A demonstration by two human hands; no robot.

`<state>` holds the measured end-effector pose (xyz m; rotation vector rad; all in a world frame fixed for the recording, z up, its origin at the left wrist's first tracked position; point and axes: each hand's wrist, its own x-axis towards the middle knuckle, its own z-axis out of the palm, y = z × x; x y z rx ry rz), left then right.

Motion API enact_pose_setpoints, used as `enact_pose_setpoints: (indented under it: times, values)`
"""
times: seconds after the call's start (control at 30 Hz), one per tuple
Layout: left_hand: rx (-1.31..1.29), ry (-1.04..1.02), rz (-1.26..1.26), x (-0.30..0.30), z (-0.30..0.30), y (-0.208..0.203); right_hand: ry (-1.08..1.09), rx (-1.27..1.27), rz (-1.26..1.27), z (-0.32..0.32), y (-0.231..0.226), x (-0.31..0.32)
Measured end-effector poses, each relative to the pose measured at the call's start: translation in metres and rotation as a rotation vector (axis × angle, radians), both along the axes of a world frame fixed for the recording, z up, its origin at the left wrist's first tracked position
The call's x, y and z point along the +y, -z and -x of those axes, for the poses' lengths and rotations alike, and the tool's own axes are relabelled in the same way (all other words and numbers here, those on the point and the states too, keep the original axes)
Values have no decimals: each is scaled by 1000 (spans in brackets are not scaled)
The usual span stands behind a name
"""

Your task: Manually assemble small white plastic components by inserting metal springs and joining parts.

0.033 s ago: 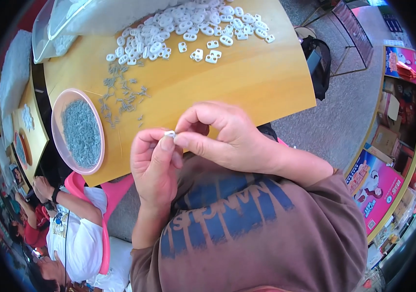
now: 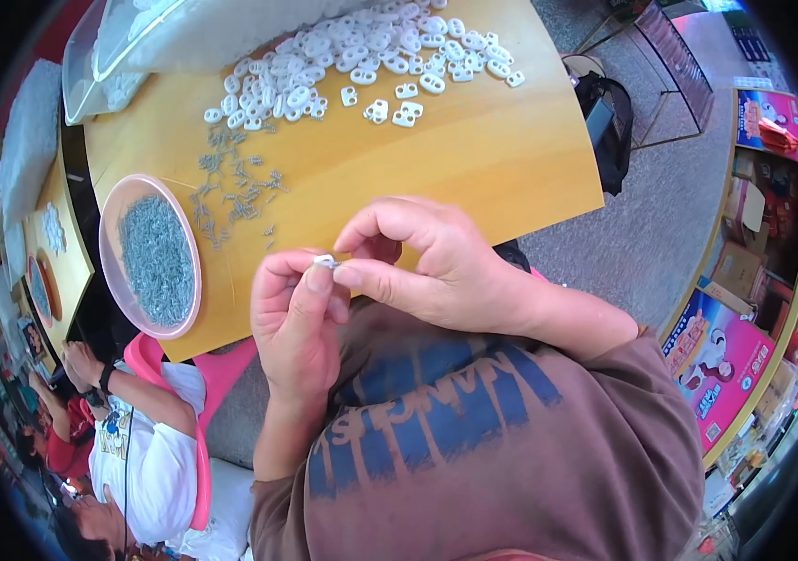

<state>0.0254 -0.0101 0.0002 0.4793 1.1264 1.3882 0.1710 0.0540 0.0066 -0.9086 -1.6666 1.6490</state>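
My left hand point(image 2: 296, 313) pinches a small white plastic piece point(image 2: 324, 261) between thumb and forefinger, just off the table's near edge. From the right, my right hand point(image 2: 418, 257) meets it; its thumb and forefinger are closed around a tiny grey bit, seemingly a screw point(image 2: 334, 266), at the side of the piece. The fingertips partly hide both parts. White plastic pieces point(image 2: 362, 47) with two holes lie heaped at the far side of the table, several apart from the heap. Loose grey screws point(image 2: 240, 187) are scattered to the left.
A pink bowl point(image 2: 197, 280) full of grey screws stands at the table's point(image 2: 455, 159) left edge. Behind it is a clear bin point(image 2: 91, 93) holding white stuff. At left, another person point(image 2: 151, 449) sits beside a pink chair point(image 2: 201, 467). Shelves point(image 2: 745, 252) stand at right.
A grey bit now shows between my right fingertips and the white piece. My hands otherwise stay nearly in place.
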Motion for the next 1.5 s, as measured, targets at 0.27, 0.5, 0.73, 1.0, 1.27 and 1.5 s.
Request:
enact_pose_setpoints:
  times: [0.27,0.5,0.73,1.0,1.27,1.5]
  values:
    - [-79,-11,51,5,7,-3,306,-190,-252,-32,16,47]
    - [-109,-13,90,6,6,-3,442,-584,-1007,-33,33,110]
    - [-108,-23,90,4,9,-2,321,-714,-1048,-27,52,123]
    - [-132,5,83,7,10,-1,306,-757,-937,-25,47,119]
    - [-152,-15,68,4,12,-2,265,-765,-776,-23,44,122]
    - [-141,-5,85,2,12,-4,389,-709,-828,-26,43,117]
